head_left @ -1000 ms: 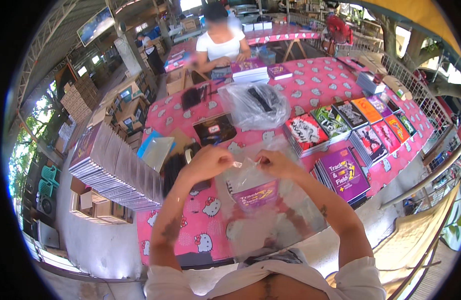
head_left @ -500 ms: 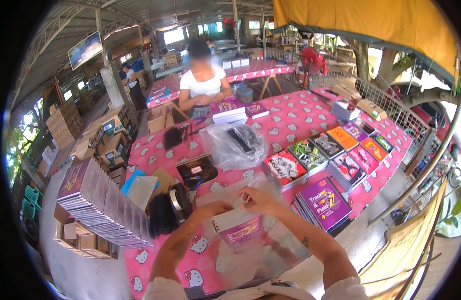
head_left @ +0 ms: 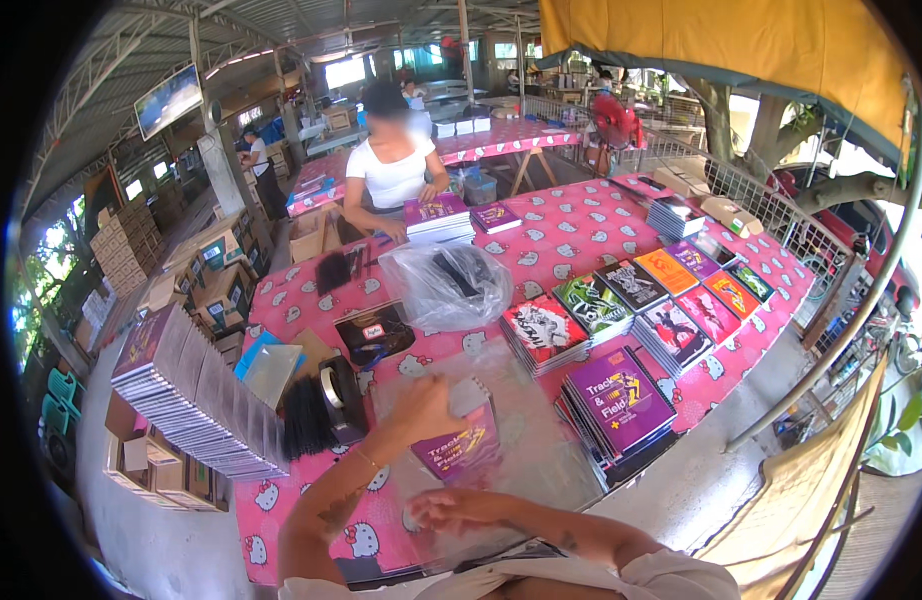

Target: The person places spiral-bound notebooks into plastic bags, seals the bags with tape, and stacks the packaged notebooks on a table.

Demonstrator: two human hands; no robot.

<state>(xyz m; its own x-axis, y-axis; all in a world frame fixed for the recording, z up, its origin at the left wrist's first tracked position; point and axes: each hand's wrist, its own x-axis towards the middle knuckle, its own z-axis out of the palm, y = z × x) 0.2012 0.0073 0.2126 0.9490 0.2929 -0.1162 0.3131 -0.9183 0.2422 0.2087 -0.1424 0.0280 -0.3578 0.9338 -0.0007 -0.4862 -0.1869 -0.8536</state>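
Observation:
A purple spiral notebook (head_left: 459,450) lies in front of me, covered by clear plastic film that spreads to its right and toward me. My left hand (head_left: 421,412) lies across its upper left part, fingers stretched out and slightly blurred. Closer to my body, my right hand (head_left: 456,508) hovers over or touches the film below the notebook; its fingers are bent and somewhat apart, and no held object shows. Whether the film is pinched is too unclear to see. A pile of matching purple notebooks (head_left: 621,400) stands to the right.
Piles of sports-cover notebooks (head_left: 544,330) fill the right side. A tall leaning stack of notebooks (head_left: 196,395) stands left, beside a tape roll (head_left: 346,395) and black bristly bundle (head_left: 306,415). A crumpled plastic bag (head_left: 446,285) lies ahead; a co-worker (head_left: 391,165) handles notebooks across the table.
My right hand has come from the notebook's top edge down toward my body. The left has moved onto the cover. The notebook now lies flatter under the film. The co-worker's hand has shifted left.

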